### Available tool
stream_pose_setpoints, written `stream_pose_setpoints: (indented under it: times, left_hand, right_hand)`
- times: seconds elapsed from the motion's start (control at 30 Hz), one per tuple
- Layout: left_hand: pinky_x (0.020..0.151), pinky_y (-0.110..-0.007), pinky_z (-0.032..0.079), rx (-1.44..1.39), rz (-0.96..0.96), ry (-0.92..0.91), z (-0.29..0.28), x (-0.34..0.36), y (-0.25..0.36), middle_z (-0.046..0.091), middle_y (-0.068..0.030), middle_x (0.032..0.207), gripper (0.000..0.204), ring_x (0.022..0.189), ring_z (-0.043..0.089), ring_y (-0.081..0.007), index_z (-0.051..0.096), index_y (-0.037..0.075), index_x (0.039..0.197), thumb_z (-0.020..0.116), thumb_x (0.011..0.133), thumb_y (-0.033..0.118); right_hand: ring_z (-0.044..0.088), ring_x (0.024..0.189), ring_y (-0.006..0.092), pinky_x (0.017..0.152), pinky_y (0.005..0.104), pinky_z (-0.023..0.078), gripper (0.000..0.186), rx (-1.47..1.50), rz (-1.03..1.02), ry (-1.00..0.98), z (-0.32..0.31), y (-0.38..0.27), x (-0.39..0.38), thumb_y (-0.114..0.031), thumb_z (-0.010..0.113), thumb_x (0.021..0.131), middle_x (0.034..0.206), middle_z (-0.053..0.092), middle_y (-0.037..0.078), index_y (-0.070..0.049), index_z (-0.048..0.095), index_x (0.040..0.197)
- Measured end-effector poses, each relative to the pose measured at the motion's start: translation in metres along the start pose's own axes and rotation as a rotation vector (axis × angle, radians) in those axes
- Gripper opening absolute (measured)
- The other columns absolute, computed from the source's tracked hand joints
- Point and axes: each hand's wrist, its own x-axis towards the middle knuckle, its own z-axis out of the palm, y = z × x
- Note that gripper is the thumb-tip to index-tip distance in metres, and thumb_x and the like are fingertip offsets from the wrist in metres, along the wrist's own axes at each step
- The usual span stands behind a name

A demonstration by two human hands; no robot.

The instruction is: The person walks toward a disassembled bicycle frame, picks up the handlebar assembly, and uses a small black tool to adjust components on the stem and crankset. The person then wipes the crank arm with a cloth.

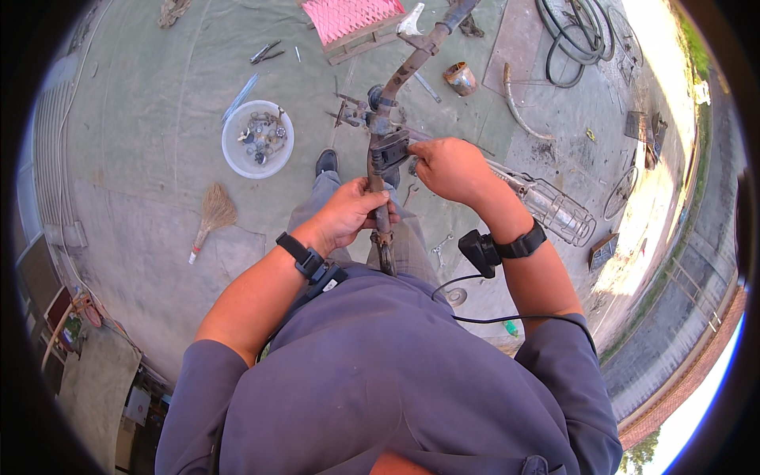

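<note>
A rusty bicycle frame (376,162) stands upright in front of my body, running from my waist toward the top of the view. My left hand (354,212) is closed round its lower tube, the thumb lying across the front. My right hand (450,168) pinches the right end of a black blocky part (390,150), which looks like a pedal and rests against the tube. The fingertips partly hide that end. Beyond the hands, a crossing metal piece (354,115) and a round dark fitting (375,96) sit along the frame.
A white basin (258,139) of small metal parts stands left, near a straw broom (212,214) and pliers (267,52). Right are a rusty can (460,79), a wire rack (554,207), a curved fender (516,107) and black tubing (571,43). Wrenches (442,247) lie by my leg.
</note>
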Motion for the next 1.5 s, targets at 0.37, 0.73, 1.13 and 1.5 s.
stream_pose_setpoints:
  times: [0.37,0.73,1.13,1.5]
  left_hand:
    - [0.082,-0.04,0.059,-0.003,0.001,-0.003,0.0,0.0,0.002,0.065,-0.0088,0.098,0.022,0.094,0.07,-0.0256,0.05,0.005,0.112,0.059,0.1,0.021]
    - [0.081,-0.038,0.059,0.001,0.002,-0.004,0.001,0.0,0.003,0.065,-0.0092,0.098,0.022,0.094,0.07,-0.0254,0.049,0.005,0.112,0.059,0.1,0.022]
    - [0.082,-0.04,0.06,-0.004,-0.005,-0.013,0.0,-0.001,0.004,0.064,-0.0098,0.1,0.022,0.094,0.07,-0.0253,0.048,0.004,0.112,0.058,0.101,0.021]
    - [0.082,-0.04,0.06,0.004,-0.004,-0.008,0.0,-0.001,0.004,0.064,-0.0096,0.1,0.024,0.094,0.07,-0.0259,0.048,0.005,0.114,0.059,0.1,0.022]
  right_hand:
    - [0.068,0.084,0.0329,0.07,0.0439,0.054,0.028,0.045,-0.104,0.247,0.0,-0.007,0.006,-0.017,0.064,0.085,0.095,0.069,0.01,-0.014,0.071,0.113]
    - [0.062,0.085,0.0241,0.065,0.0381,0.053,0.019,-0.274,-0.229,0.605,-0.027,0.01,0.022,-0.008,0.064,0.078,0.086,0.055,0.005,-0.017,0.069,0.094]
    - [0.061,0.09,0.0255,0.073,0.0376,0.053,0.022,-0.224,-0.029,0.44,-0.015,0.022,-0.035,-0.009,0.068,0.08,0.093,0.059,0.005,-0.012,0.072,0.102]
    - [0.062,0.109,0.0302,0.086,0.0404,0.052,0.052,-0.12,-0.061,0.331,-0.015,0.028,0.0,-0.021,0.077,0.079,0.117,0.064,0.011,-0.011,0.058,0.125]
